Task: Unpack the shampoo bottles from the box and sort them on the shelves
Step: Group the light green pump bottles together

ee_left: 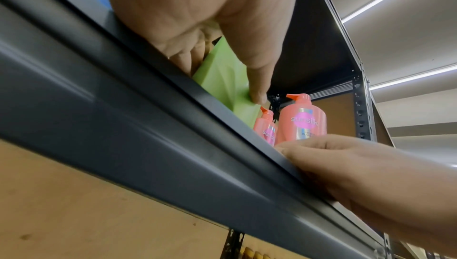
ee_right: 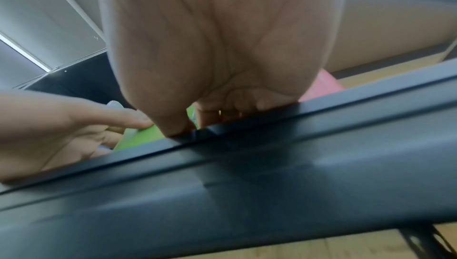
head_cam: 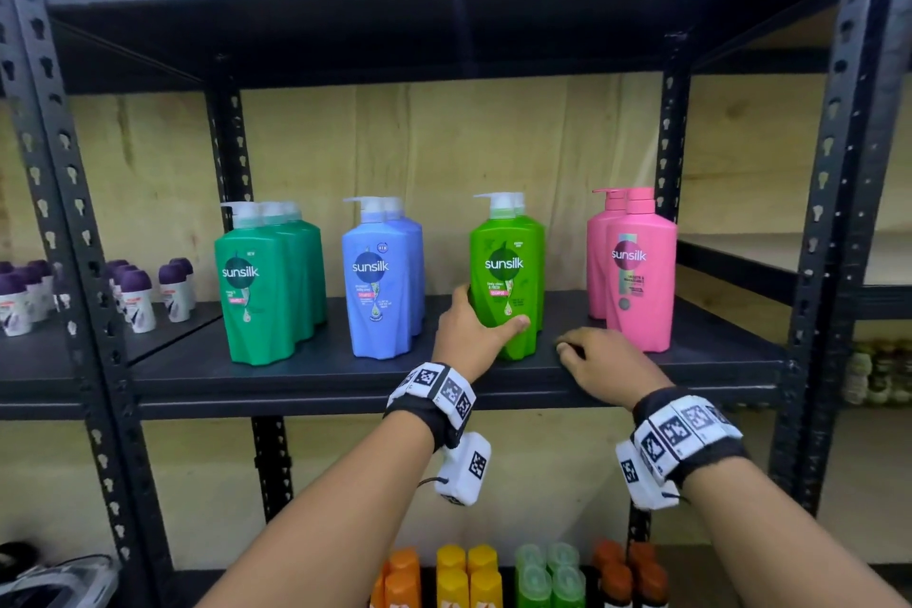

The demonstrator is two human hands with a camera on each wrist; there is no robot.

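Head view: left hand (head_cam: 469, 336) gripping lime "sunsilk" bottle (head_cam: 508, 272); right hand (head_cam: 604, 363) loosely curled, resting empty on dark metal shelf (head_cam: 321, 380); plywood wall (head_cam: 444, 138) behind.

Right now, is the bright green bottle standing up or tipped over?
Upright: the bright green bottle stands on the shelf, pump on top, left hand gripping its base.
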